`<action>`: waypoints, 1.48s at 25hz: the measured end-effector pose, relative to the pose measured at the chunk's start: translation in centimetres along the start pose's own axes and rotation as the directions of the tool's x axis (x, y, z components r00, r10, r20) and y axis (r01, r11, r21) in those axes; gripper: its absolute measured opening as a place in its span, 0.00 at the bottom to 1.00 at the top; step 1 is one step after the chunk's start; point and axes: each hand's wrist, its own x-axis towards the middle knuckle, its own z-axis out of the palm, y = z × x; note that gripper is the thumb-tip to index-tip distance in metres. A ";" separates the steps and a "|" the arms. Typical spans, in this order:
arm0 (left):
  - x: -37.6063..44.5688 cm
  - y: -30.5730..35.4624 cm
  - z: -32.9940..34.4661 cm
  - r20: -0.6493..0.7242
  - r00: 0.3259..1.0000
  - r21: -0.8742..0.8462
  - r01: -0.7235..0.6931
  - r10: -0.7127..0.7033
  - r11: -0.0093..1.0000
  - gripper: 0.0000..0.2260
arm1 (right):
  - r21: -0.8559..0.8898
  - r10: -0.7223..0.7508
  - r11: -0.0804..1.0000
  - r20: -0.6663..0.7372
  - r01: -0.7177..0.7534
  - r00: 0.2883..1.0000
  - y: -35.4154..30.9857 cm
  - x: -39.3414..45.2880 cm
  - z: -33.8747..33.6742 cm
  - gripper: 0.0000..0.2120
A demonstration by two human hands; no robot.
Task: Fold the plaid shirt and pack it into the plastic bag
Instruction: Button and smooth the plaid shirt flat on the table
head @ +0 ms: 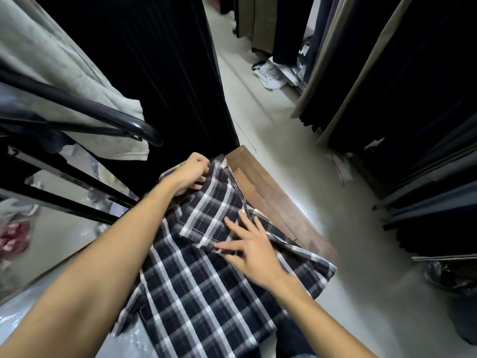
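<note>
1. Fingers [200,161] of your left hand [189,177] pinch the far edge of the plaid shirt [204,288].
2. Your right hand [254,250] lies flat, fingers spread wide, on a folded-over flap.
3. Shirt lies spread across a wooden board [273,192], with clear plastic [15,316] just beside it at left.

We see the plaid shirt [204,293] lying at centre, its far edge on a wooden board [271,192] toward one o'clock. A metal rack [77,120] stands at ten o'clock, hanging garments [413,86] at two.
</note>
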 end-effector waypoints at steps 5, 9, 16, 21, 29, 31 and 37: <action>2.6 1.3 1.4 0.024 0.999 -0.004 0.032 -0.032 0.999 0.16 | -0.254 -0.111 0.959 0.079 0.128 0.991 0.8 0.8 2.7 0.15; 5.2 0.5 3.1 -0.146 0.989 0.037 -0.010 0.015 0.999 0.11 | -0.264 -0.144 0.949 0.131 0.174 0.981 2.1 0.8 4.5 0.13; 4.8 -0.3 3.4 -0.179 0.979 0.158 -0.070 0.098 0.985 0.08 | -0.275 -0.094 0.949 0.214 0.152 0.972 1.6 1.3 4.1 0.20; 4.4 0.1 2.9 -0.147 0.981 0.294 -0.080 0.128 0.952 0.08 | -0.016 0.163 0.986 -0.046 -0.164 0.986 2.4 0.1 -0.4 0.29; 3.9 1.2 3.6 -0.260 0.961 0.325 -0.003 0.093 0.946 0.06 | -0.129 0.183 0.972 -0.098 -0.194 0.978 6.7 -4.7 -1.0 0.11; 3.8 1.0 3.9 -0.285 0.955 0.282 0.000 0.084 0.960 0.03 | -0.121 0.193 0.969 -0.167 -0.214 0.967 6.6 -5.0 -0.9 0.08; 4.0 0.1 4.6 -0.309 0.943 0.305 -0.024 0.122 0.952 0.03 | -0.226 0.265 0.934 -0.081 -0.277 0.961 5.9 -5.3 -1.8 0.12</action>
